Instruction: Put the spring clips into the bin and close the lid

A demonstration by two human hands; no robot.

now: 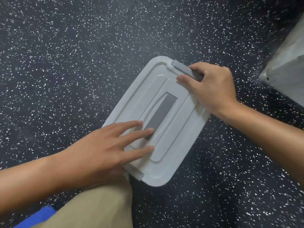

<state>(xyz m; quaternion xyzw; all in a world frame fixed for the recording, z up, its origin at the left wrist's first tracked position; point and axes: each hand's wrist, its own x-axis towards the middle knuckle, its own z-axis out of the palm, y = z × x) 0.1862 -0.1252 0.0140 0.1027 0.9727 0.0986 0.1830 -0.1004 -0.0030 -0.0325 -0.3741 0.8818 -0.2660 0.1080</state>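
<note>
A white plastic bin stands on the dark speckled floor with its white lid [179, 135] lying flat on top. The lid has a grey handle strip [162, 112] along its middle and a grey latch [182, 68] at its far end. My left hand [105, 148] rests flat on the near part of the lid, fingers spread over the handle's lower end. My right hand [212, 86] is curled over the far grey latch, thumb on the lid's top. A second latch [139, 174] shows at the near corner. No spring clips are visible; the bin's inside is hidden.
A grey concrete block [286, 63] sits at the right edge. My knee in tan trousers [98, 208] is just below the bin. A blue object [41, 216] peeks in at the bottom left. Speckled black floor [65, 63] surrounds the bin.
</note>
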